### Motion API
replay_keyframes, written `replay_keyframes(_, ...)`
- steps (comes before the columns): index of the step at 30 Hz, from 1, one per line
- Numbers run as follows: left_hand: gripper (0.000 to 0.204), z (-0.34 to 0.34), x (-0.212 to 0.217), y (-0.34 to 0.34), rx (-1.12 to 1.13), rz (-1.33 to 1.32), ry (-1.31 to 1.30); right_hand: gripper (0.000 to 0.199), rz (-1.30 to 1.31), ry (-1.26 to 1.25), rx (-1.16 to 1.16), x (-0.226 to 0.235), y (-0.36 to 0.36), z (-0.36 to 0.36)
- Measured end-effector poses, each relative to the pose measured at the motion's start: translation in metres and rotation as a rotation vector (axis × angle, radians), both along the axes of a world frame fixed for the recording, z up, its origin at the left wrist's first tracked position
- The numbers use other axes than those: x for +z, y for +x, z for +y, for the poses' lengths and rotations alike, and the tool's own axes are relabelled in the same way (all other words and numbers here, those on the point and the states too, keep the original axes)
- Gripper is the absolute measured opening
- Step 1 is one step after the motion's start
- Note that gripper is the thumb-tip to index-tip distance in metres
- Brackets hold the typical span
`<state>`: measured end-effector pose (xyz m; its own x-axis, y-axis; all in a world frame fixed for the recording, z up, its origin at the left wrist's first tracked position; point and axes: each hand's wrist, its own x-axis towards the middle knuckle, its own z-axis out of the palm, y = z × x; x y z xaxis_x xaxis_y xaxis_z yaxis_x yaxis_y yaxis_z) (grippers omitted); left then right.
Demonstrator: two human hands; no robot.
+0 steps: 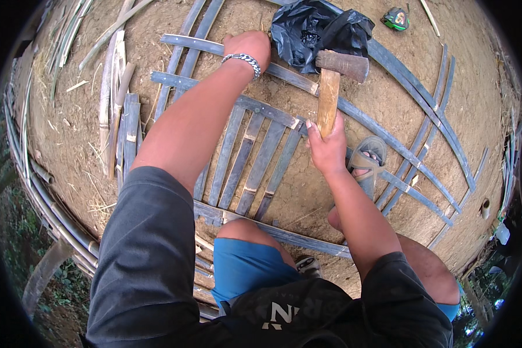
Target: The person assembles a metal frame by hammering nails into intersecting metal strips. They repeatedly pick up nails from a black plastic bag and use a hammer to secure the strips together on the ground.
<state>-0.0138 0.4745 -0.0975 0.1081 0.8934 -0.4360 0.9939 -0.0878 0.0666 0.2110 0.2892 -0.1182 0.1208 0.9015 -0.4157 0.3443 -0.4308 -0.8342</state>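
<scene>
— What does the right hand [327, 152] have?

— Its fingers are wrapped tight around the wooden handle of a hammer [333, 87], whose rusty head sits just above them, over a long bamboo slat [284, 72].

— And the left hand [248, 47]?

— Pressed down on that slat's far end, fingers curled over it; a chain bracelet [245, 60] circles the wrist.

— What lies near the fingers?

— A black plastic bag [313, 32] just beyond the hammer head, a sandalled foot [366, 162] right beside the gripping fingers, all on the dirt ground [69, 127].
</scene>
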Motion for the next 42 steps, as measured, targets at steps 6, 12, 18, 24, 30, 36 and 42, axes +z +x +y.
replay_keyframes(6,0.026,-0.001,0.0,-0.003,0.078,-0.013,-0.059,0.056,0.048,-0.03,-0.044,0.016,-0.007,0.005)
replay_keyframes(12,0.016,-0.025,0.019,-0.025,0.333,-0.53,0.335,0.055,0.022,-0.003,-0.009,0.005,-0.001,0.003)
replay_keyframes(18,0.023,-0.123,0.031,-0.02,0.666,-1.028,0.084,0.054,0.044,-0.045,-0.011,0.007,0.0,0.003)
replay_keyframes(24,0.022,-0.202,0.006,0.013,0.834,-1.224,-0.008,0.055,0.037,0.007,0.018,0.005,0.0,0.003)
replay_keyframes(30,0.02,-0.199,-0.009,0.028,0.763,-1.181,0.261,0.057,0.014,0.004,0.021,0.003,0.002,0.003)
replay_keyframes(36,0.016,-0.196,-0.012,0.039,0.81,-1.0,0.233,0.059,0.043,-0.025,0.009,0.004,-0.001,0.003)
replay_keyframes(42,0.012,-0.191,-0.011,0.042,0.623,-0.883,0.387,0.058,0.056,-0.017,-0.012,0.004,-0.002,0.003)
